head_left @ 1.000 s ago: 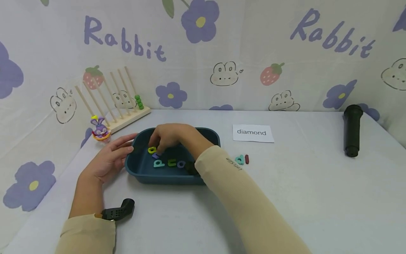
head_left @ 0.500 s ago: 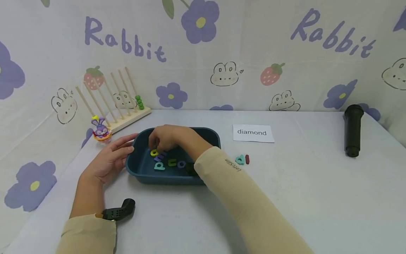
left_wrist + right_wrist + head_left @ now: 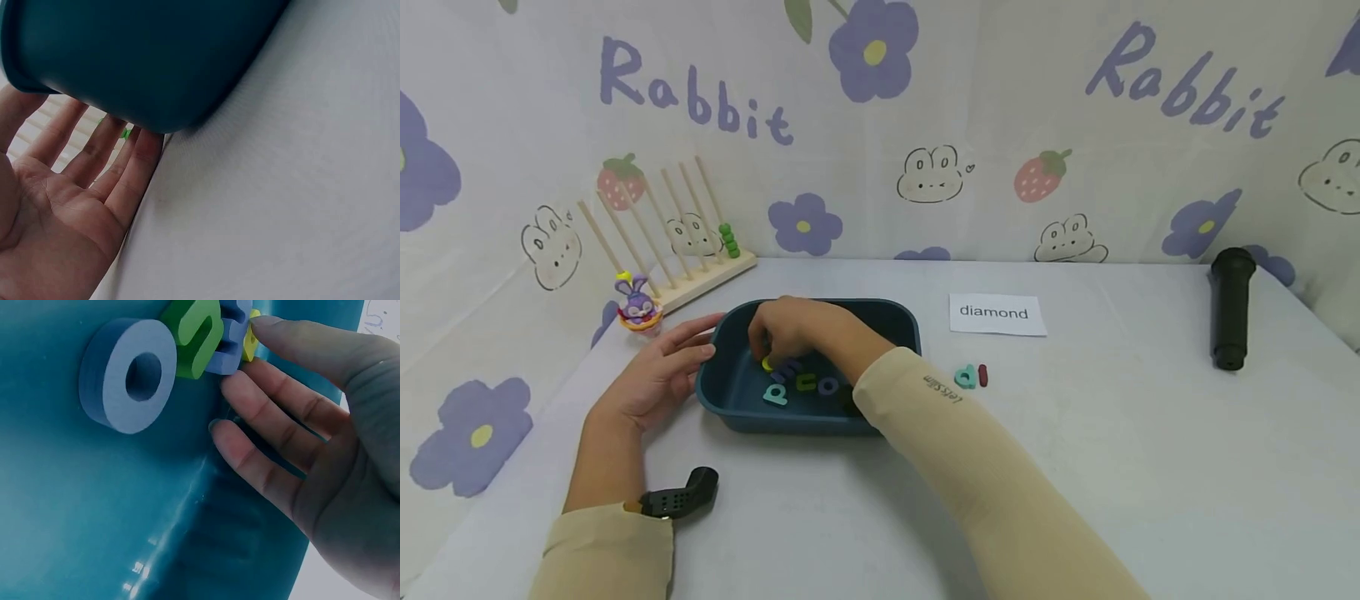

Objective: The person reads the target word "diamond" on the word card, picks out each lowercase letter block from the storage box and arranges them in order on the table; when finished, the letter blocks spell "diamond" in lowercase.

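Note:
In the head view, a dark teal tray (image 3: pixel 805 425) holds several foam-like letters. My right hand (image 3: pixel 786 329) reaches down into it, thumb and index finger pinching a yellow letter (image 3: pixel 251 337) that is mostly hidden by the fingers. Right beside it lies a purple m-shaped letter (image 3: pixel 786 370). Nearer the front wall are a light teal letter (image 3: pixel 776 394), a green u-shaped letter (image 3: pixel 806 382) and a blue ring-shaped o (image 3: pixel 128 375). My left hand (image 3: pixel 658 379) rests against the tray's left end, fingers fairly straight along the outer wall and thumb at the rim.
Right of the tray lie a teal letter (image 3: pixel 966 377) and a small dark red bar-shaped letter (image 3: pixel 983 376). Behind them is a card (image 3: pixel 997 314) reading "diamond". A pegged wooden rack (image 3: pixel 707 279) and purple rabbit toy (image 3: pixel 639 308) stand back left; a black cylinder (image 3: pixel 1231 308) stands far right.
The right hand has shifted slightly, and the yellow letter has moved a little right and nearer. The purple letter has slid right and come into fuller view. The left hand stays put.

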`<state>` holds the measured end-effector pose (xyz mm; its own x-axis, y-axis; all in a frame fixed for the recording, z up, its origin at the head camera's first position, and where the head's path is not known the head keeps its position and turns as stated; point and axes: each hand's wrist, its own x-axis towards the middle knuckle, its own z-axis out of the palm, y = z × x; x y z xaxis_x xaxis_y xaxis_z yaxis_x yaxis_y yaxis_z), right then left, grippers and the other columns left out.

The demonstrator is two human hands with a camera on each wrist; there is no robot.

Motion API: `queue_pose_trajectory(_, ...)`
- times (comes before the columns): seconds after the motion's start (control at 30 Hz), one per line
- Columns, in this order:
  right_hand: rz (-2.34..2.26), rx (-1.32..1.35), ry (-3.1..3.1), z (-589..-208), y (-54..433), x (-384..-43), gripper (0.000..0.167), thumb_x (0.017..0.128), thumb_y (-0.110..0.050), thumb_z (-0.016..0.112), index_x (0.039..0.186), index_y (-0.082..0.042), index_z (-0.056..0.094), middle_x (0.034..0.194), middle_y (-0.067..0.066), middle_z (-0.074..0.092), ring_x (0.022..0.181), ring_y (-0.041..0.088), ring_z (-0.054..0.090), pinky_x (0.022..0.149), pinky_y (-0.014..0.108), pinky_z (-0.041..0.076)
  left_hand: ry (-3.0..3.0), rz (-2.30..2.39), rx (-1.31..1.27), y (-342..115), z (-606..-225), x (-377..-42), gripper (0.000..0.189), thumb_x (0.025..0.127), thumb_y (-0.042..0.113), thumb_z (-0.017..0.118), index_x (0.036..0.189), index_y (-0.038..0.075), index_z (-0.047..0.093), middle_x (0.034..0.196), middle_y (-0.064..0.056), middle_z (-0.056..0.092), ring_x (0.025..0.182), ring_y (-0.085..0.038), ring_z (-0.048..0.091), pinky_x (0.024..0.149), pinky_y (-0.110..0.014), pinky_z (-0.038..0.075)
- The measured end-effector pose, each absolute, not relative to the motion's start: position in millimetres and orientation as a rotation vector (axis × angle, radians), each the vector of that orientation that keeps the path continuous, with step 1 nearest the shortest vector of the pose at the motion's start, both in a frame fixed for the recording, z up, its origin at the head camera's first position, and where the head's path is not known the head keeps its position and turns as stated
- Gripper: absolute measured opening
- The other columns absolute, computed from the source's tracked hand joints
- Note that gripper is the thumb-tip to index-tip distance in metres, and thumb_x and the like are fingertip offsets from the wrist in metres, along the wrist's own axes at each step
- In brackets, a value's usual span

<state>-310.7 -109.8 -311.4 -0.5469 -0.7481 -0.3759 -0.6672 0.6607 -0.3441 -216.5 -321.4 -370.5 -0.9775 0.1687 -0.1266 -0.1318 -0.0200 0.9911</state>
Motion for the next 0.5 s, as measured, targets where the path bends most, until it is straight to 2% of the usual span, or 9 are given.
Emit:
queue_pose_trajectory(0.2, -0.207, -1.088, 2.387, -310.9, -108.1, -311.2, 0.025, 0.099, -0.021, 0.07, 0.123, -0.016, 0.073, 0.12, -0.001, 0.069, 0.106, 0.015, 0.063, 0.096, 0.031, 0.055, 2.03, 2.116, 0.043, -319.2, -370.0, -217.5, 0.054, 0.106, 0.02, 0.059, 0.157, 0.016, 0.042, 0.142, 0.001, 0.051, 0.115, -0.009, 0.065, 0.095, -0.021, 0.057)
queue_pose_trajectory(0.5, -0.189, -1.095, 2.404, -312.4, -109.1, -308.7, 0.02, 0.099, -0.02, 0.071, 0.119, -0.018, 0.074, 0.114, -0.003, 0.068, 0.103, 0.014, 0.062, 0.093, 0.029, 0.055, 2.024, 2.102, 0.049, -322.1, -370.7, -217.0, 0.055, 0.106, 0.02, 0.059, 0.158, 0.016, 0.041, 0.142, 0.001, 0.051, 0.116, -0.008, 0.064, 0.096, -0.021, 0.056)
